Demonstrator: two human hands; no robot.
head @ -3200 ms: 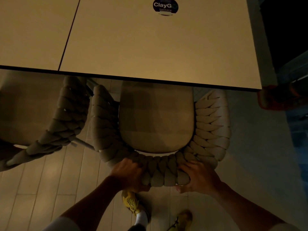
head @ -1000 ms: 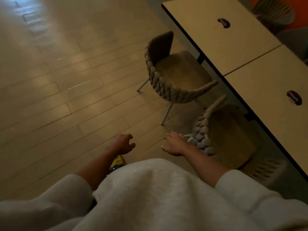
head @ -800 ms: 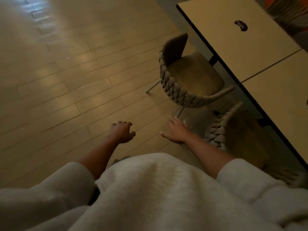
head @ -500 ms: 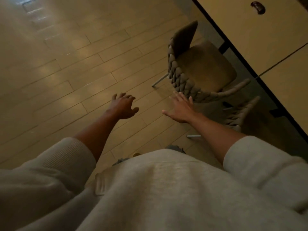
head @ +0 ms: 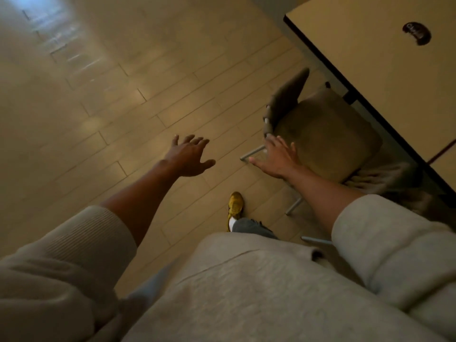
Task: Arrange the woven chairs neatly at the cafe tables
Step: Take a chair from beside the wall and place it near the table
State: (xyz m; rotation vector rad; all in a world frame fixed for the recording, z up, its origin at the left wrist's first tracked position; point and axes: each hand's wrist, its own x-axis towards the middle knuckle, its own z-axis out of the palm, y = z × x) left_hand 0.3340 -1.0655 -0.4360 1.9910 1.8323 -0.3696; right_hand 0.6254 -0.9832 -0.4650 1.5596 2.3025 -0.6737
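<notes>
A woven chair [head: 325, 134] with a tan seat cushion stands at the right, turned askew to the cafe table [head: 377, 62], its seat pulled out from under the top. My right hand [head: 276, 156] is open with fingers spread, just in front of the chair's woven back rim; whether it touches is unclear. My left hand [head: 190, 155] hovers open over the floor, well left of the chair. Part of a second woven chair [head: 385, 176] shows behind my right forearm, tucked against the table edge.
Pale plank floor [head: 123, 107] spreads out to the left and ahead. The table's dark edge runs diagonally at the right, with a round sticker [head: 416, 33] on top. My yellow shoe [head: 235, 204] is on the floor near the chair's metal legs.
I let go of the first chair and turned left. Both hands have reached forward, and the right hand has come up to the back rim of the askew chair.
</notes>
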